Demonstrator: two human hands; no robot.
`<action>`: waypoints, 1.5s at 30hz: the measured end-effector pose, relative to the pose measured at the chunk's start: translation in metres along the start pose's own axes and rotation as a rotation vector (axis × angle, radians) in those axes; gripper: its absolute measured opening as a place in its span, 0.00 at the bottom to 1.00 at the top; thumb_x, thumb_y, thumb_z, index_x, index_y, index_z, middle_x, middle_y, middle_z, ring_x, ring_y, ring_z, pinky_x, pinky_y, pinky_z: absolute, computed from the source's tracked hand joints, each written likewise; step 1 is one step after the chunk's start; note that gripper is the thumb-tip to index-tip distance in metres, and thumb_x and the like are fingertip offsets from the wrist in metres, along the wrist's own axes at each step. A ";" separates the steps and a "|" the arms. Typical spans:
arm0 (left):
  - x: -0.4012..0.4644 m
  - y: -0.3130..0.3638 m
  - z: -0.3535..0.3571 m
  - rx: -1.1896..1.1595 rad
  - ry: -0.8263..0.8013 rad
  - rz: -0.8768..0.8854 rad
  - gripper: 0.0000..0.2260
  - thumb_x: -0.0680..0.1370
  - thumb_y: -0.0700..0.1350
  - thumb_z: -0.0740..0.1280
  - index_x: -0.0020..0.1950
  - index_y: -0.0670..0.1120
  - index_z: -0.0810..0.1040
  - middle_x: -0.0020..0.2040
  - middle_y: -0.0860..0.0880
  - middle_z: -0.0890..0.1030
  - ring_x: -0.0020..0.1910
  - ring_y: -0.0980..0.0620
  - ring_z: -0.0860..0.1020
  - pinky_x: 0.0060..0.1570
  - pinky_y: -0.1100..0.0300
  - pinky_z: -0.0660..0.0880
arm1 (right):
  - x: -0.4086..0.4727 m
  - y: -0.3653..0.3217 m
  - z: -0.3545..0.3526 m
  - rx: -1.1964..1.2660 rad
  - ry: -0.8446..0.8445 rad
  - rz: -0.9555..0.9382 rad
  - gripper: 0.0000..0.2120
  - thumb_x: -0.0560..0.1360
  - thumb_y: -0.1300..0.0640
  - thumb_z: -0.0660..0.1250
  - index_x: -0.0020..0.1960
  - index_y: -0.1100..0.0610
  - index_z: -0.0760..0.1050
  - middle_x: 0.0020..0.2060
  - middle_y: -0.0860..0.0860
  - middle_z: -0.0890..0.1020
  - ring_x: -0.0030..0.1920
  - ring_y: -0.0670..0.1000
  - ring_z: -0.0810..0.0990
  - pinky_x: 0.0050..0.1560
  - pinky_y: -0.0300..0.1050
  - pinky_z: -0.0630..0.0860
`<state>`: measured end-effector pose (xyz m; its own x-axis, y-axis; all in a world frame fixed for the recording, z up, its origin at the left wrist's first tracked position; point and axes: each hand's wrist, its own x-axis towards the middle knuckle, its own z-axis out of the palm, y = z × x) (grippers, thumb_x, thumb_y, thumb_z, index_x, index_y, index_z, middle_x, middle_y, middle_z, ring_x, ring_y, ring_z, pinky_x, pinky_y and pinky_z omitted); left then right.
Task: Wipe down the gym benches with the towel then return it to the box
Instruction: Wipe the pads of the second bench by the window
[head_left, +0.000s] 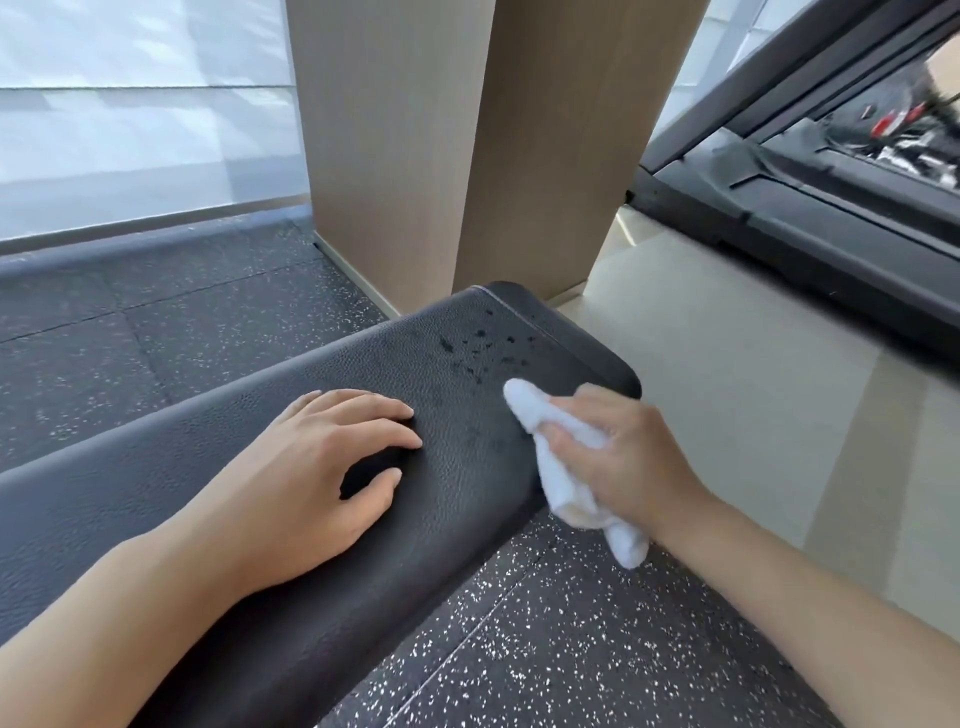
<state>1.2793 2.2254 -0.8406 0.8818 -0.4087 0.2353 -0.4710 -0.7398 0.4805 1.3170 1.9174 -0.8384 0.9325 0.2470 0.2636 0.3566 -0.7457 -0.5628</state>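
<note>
A black padded gym bench (218, 467) runs from the lower left to the middle of the view. Dark wet droplets (475, 351) dot its far end. My right hand (623, 457) grips a bunched white towel (558, 457) at the bench's right edge, just below the droplets; the towel's tail hangs over the side. My left hand (322, 467) rests flat on the bench top, fingers spread, holding nothing. No box is in view.
A beige pillar (467, 145) stands right behind the bench's far end. A black treadmill (810, 208) sits at the upper right on pale flooring (753, 415). Speckled black rubber floor (130, 338) surrounds the bench, with frosted window panels (135, 104) at the far left.
</note>
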 end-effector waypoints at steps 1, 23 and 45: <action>0.000 0.001 0.000 -0.001 0.002 0.004 0.14 0.77 0.54 0.64 0.61 0.60 0.82 0.67 0.66 0.76 0.71 0.62 0.69 0.75 0.52 0.65 | 0.007 0.013 -0.010 -0.002 0.050 0.074 0.06 0.78 0.54 0.71 0.43 0.50 0.83 0.36 0.49 0.77 0.39 0.51 0.79 0.44 0.56 0.76; 0.005 -0.009 -0.006 -0.041 0.010 0.034 0.11 0.79 0.53 0.64 0.57 0.62 0.83 0.63 0.69 0.77 0.67 0.64 0.72 0.72 0.51 0.68 | 0.032 -0.023 0.028 -0.261 0.105 0.017 0.15 0.77 0.41 0.66 0.39 0.47 0.65 0.34 0.47 0.75 0.37 0.51 0.75 0.38 0.50 0.74; 0.002 -0.040 -0.020 0.030 0.103 -0.110 0.10 0.77 0.48 0.70 0.57 0.58 0.82 0.61 0.61 0.77 0.64 0.54 0.74 0.68 0.49 0.71 | 0.043 -0.057 0.042 -0.209 -0.232 -0.159 0.17 0.78 0.38 0.65 0.40 0.50 0.69 0.34 0.45 0.75 0.36 0.47 0.75 0.42 0.51 0.75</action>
<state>1.3005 2.2647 -0.8429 0.9252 -0.2682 0.2684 -0.3702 -0.7933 0.4833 1.3389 1.9966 -0.8283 0.8631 0.4861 0.1367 0.5012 -0.7914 -0.3501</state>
